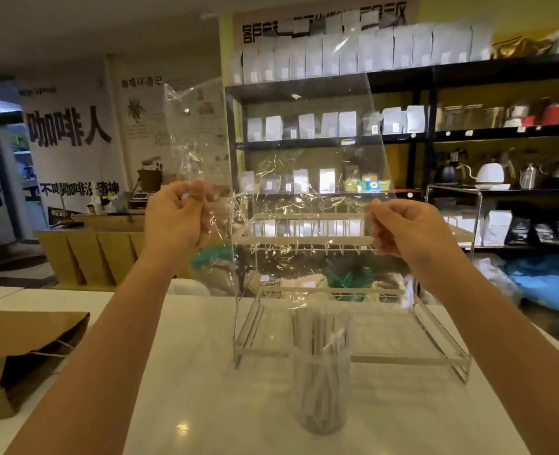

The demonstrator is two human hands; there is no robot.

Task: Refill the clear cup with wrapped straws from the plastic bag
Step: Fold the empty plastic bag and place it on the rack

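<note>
A clear plastic bag (pixel 291 152) is held up at chest height, stretched flat between both hands, and looks empty. My left hand (pixel 173 218) pinches its left side. My right hand (pixel 403 228) pinches its right side. Below the bag, on the white counter (pixel 189 372), stands the clear cup (pixel 321 382) with several wrapped straws (pixel 317 330) upright in it. Both hands are well above the cup.
A clear acrylic rack (pixel 436 356) stands right behind the cup. A brown paper bag (pixel 18 353) lies at the counter's left edge. Beyond the counter are dark shelves (pixel 468 133) with white pouches, kettles and red tins.
</note>
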